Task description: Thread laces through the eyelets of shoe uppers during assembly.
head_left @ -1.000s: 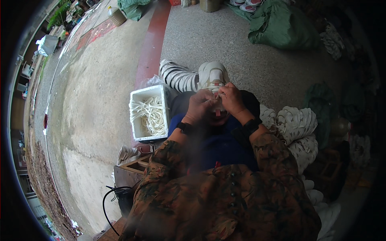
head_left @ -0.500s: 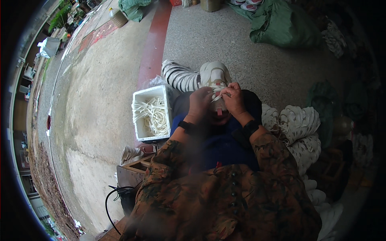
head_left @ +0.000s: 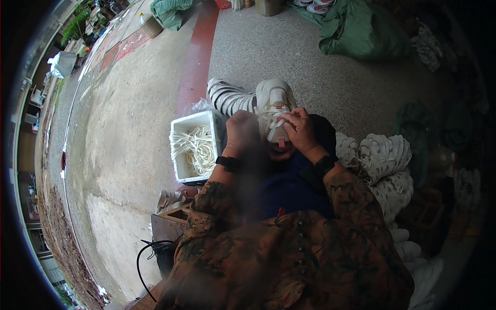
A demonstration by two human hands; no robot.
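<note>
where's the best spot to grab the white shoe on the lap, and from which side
Probably the heel end of the white shoe, taken from the far side. It lies toe towards the person; the left hand and right hand already crowd the laced near part, so the rounded heel is the bare part.

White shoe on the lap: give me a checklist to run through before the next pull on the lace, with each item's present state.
1. White shoe steadied on the lap: ok, both hands are on it.
2. Left hand grips the shoe's side: ok, closed against it.
3. Right hand has the white lace: ok, its fingers pinch it over the tongue.
4. Lace free of tangles: cannot tell, the hands cover part of it.
5. Spare laces within reach: ok, the white box of laces stands to the person's left.
6. More shoes at hand: ok, a pile of white shoes lies to the right.
</note>
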